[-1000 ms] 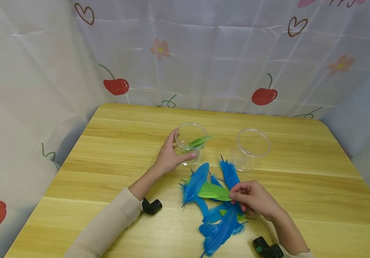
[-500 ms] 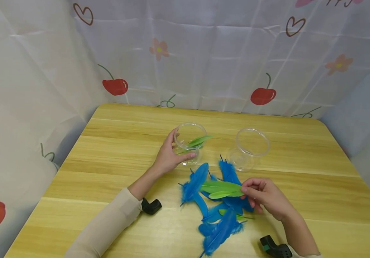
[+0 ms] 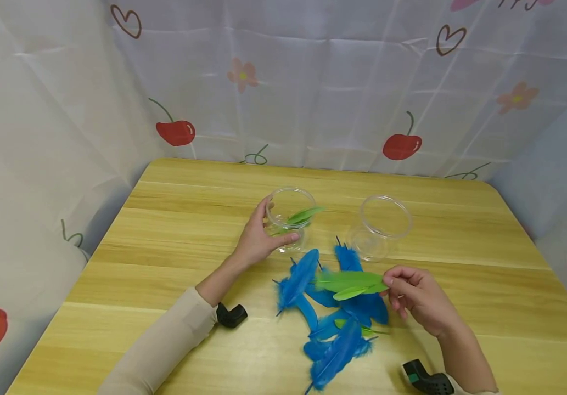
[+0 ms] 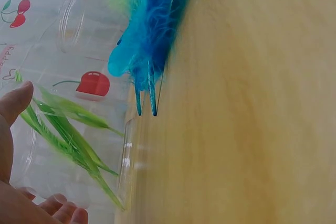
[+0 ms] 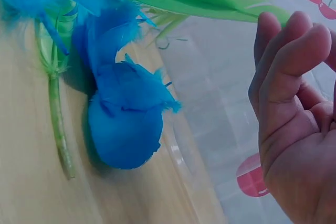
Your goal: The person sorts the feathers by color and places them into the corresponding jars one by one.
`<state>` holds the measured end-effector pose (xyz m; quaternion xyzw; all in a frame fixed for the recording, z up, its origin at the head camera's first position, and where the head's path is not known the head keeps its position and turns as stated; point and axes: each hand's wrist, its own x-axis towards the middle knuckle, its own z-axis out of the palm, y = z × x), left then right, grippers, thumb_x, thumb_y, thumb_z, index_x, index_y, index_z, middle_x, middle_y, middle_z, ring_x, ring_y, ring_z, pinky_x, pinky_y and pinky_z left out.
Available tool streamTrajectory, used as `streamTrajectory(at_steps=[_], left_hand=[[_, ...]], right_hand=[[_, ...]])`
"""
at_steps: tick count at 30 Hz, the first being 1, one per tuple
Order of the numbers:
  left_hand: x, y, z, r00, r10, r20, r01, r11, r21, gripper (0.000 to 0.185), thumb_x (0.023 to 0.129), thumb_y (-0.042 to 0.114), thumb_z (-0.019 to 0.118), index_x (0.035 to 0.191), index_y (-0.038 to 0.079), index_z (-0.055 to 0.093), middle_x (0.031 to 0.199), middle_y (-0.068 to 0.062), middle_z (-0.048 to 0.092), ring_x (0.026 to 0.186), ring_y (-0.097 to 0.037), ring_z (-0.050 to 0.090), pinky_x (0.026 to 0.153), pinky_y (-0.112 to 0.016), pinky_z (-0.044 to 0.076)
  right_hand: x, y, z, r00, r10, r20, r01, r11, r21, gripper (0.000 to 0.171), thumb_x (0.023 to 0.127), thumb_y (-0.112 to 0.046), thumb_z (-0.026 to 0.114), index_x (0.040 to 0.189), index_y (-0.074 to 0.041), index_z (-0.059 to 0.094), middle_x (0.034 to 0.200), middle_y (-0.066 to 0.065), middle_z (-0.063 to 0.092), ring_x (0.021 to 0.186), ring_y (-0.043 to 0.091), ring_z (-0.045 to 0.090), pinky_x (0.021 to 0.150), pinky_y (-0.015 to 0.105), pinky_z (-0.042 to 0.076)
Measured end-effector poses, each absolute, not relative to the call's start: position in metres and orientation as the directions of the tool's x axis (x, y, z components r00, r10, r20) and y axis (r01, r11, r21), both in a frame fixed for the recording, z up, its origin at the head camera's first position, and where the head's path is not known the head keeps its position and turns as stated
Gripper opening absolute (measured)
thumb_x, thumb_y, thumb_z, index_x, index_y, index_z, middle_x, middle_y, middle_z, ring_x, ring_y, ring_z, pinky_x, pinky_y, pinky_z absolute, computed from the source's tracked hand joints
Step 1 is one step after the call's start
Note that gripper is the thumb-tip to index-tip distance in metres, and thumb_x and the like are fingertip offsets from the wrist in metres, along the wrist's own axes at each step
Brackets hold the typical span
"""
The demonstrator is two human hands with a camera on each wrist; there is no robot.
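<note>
My left hand grips a clear plastic cup, thumb at the front and fingers round its far side. Several green feathers stand slanted in that cup; the left wrist view shows their quills near the bottom. My right hand pinches green feathers, a long one and a shorter one, by the ends nearest it. They are held level over a loose heap of blue feathers. Another green feather lies among the blue ones, its quill plain in the right wrist view.
A second clear cup stands to the right, behind the heap. Black devices are strapped at both wrists. The wooden table ends at a printed curtain behind and at the sides.
My right hand has moved right and slightly away from me, drawing the green feathers up off the blue heap. My left hand has stayed on the cup.
</note>
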<state>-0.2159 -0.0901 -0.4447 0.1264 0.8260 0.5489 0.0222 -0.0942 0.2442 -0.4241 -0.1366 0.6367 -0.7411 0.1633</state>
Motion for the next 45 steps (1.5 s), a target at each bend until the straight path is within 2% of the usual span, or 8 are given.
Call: streamTrajectory(at_steps=[8,18,21,27,32,35,40,45], left_hand=[[-0.217,-0.091,-0.445,-0.967,0.232,0.104,0.185,0.361,0.914,0.104,0.077,0.041,0.085,0.157,0.02,0.021,0.153,-0.011,0.036,0.131,-0.037,0.042,0.103,-0.055,0.041],[-0.217,-0.091,-0.444,-0.967,0.233,0.101,0.183,0.363,0.914,0.104,0.078,0.041,0.084,0.157,0.021,0.021,0.154,-0.01,0.035,0.131,-0.038,0.042,0.102,-0.055,0.042],[-0.217,-0.091,-0.443,-0.967,0.234,0.103,0.186,0.366,0.912,0.104,0.078,0.041,0.084,0.157,0.021,0.021,0.154,-0.011,0.035,0.131,-0.038,0.042,0.102,-0.054,0.041],[-0.218,-0.091,-0.444,-0.964,0.239,0.118,0.201,0.36,0.911,0.103,0.078,0.039,0.084,0.157,0.02,0.021,0.154,-0.013,0.035,0.132,-0.037,0.042,0.104,-0.054,0.04],[-0.218,-0.091,-0.444,-0.964,0.239,0.12,0.202,0.356,0.913,0.103,0.078,0.039,0.085,0.157,0.021,0.021,0.154,-0.012,0.035,0.131,-0.037,0.042,0.103,-0.054,0.041],[-0.217,-0.09,-0.445,-0.964,0.239,0.117,0.199,0.357,0.913,0.104,0.078,0.039,0.085,0.157,0.021,0.021,0.153,-0.012,0.036,0.131,-0.036,0.042,0.103,-0.054,0.041],[-0.217,-0.09,-0.446,-0.964,0.238,0.12,0.202,0.361,0.91,0.102,0.078,0.038,0.085,0.157,0.021,0.022,0.153,-0.011,0.036,0.131,-0.036,0.042,0.103,-0.054,0.041],[-0.217,-0.09,-0.446,-0.964,0.239,0.12,0.203,0.361,0.91,0.102,0.079,0.038,0.084,0.157,0.02,0.022,0.153,-0.012,0.036,0.131,-0.036,0.043,0.103,-0.054,0.041]], right_hand=[[-0.094,0.247,-0.419,-0.924,-0.38,0.037,0.065,-0.253,-0.965,0.036,0.106,0.001,0.037,0.101,-0.011,0.07,0.086,0.0,0.073,0.06,0.008,0.061,0.05,0.019,0.049],[-0.096,0.246,-0.413,-0.941,-0.329,0.083,-0.007,-0.225,-0.974,0.031,0.105,0.002,0.041,0.1,-0.009,0.07,0.085,0.001,0.073,0.065,0.01,0.063,0.055,0.02,0.053],[-0.096,0.245,-0.41,-0.956,-0.272,0.108,-0.076,-0.127,-0.989,0.025,0.102,0.004,0.046,0.099,-0.005,0.069,0.082,0.002,0.072,0.065,0.013,0.064,0.055,0.023,0.055],[-0.094,0.236,-0.403,-0.971,-0.146,0.191,-0.219,0.214,-0.952,0.01,0.097,0.006,0.056,0.096,0.01,0.065,0.077,0.006,0.07,0.064,0.02,0.067,0.054,0.031,0.057],[-0.093,0.23,-0.401,-0.958,-0.095,0.271,-0.287,0.288,-0.914,0.008,0.095,0.009,0.058,0.095,0.01,0.066,0.077,0.011,0.069,0.064,0.016,0.067,0.056,0.029,0.057],[-0.093,0.228,-0.399,-0.954,-0.061,0.293,-0.299,0.218,-0.929,0.008,0.094,0.011,0.057,0.094,0.011,0.065,0.077,0.011,0.069,0.064,0.016,0.067,0.055,0.029,0.056],[-0.095,0.227,-0.394,-0.954,-0.029,0.298,-0.298,-0.011,-0.954,0.011,0.096,0.013,0.053,0.094,0.014,0.063,0.077,0.011,0.069,0.065,0.017,0.068,0.055,0.028,0.056],[-0.098,0.227,-0.388,-0.951,-0.036,0.307,-0.296,-0.183,-0.938,0.018,0.098,0.013,0.048,0.095,0.009,0.065,0.079,0.011,0.071,0.067,0.016,0.069,0.059,0.026,0.057]])
